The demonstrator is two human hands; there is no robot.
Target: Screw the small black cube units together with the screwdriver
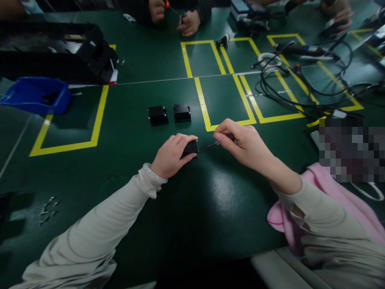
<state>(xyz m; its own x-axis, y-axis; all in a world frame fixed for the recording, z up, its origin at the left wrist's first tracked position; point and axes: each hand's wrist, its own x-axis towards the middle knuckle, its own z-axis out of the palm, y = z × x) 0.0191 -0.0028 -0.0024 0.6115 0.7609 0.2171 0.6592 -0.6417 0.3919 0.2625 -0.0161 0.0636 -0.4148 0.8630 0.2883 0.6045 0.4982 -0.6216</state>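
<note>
Evidently mid-job: one black box [190,149] was held over the middle of the green table [180,224], resting or slightly raised, could not tell; left hand [171,155] wrapped around it, thumb and fingers on opposite sides; right hand [243,141] pinched a screwdriver [217,143], tip at the box's right end; work there judged in progress, unfinished; a second box [158,115] and a third box [182,112] stood beyond, side by side, done or pending not discernible; small metal pieces [45,209] lay loose, lower left, presumably unused.
</note>
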